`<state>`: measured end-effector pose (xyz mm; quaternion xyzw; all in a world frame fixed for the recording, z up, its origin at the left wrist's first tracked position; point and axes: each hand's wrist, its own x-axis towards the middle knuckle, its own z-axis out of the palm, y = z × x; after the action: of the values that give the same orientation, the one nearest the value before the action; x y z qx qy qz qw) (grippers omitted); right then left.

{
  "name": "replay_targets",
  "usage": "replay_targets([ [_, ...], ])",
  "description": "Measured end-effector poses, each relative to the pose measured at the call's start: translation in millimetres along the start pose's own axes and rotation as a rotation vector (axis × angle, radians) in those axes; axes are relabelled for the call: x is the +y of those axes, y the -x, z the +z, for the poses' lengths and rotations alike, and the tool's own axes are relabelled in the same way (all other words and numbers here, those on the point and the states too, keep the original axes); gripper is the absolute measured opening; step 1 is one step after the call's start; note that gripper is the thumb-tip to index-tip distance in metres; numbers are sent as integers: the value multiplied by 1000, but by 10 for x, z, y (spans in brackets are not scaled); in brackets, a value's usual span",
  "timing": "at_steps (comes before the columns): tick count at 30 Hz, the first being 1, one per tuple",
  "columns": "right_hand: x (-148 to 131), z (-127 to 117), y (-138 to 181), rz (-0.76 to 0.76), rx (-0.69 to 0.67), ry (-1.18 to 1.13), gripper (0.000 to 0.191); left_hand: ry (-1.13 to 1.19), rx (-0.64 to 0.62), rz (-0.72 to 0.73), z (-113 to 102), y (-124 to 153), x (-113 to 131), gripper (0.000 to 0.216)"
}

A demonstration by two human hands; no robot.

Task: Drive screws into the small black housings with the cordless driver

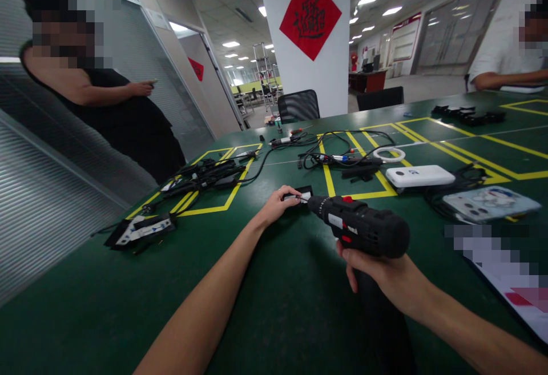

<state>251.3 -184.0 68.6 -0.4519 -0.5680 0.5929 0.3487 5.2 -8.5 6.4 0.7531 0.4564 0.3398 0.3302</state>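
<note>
My right hand [368, 263] is wrapped round the handle of a black cordless drill [363, 224] with red buttons. The drill lies roughly level, its chuck pointing left, and a thin bit reaches to a small black part [305, 191] with a white inside. My left hand [278, 205] holds this part by its left side on the green table [274, 295], fingers close to the bit tip. Whether the bit sits in a screw is too small to tell.
Black cables and devices [209, 172] lie at left, beside black-and-white parts [143, 228]. More cables [338, 158], a white ring [389, 154], a white power bank [419, 176] and a phone [492, 202] are at right. One person stands left; another sits far right.
</note>
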Motion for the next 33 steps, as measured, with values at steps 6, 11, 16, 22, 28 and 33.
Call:
replay_targets([
  [6, 15, -7, -3, -9, -5, -24, 15, 8, -9, 21, -7, 1, -6, 25],
  [11, -1, -8, 9, -10, -14, -12, 14, 3, -12, 20, -9, 3, -1, 26],
  [16, -13, -6, 0, 3, -12, -8, 14, 6, -15, 27, -11, -1, -21, 25],
  [22, -18, 10, 0, 20, -4, 10, 15, 2, -26, 24, -22, -1, -30, 24],
  [28, -19, 21, 14, 16, 1, 14, 16, -3, -18, 17, -15, -8, -26, 24],
  [33, -3, 29, 14, 40, 12, 15, 15, 5, -13, 11, -5, -12, -39, 24],
])
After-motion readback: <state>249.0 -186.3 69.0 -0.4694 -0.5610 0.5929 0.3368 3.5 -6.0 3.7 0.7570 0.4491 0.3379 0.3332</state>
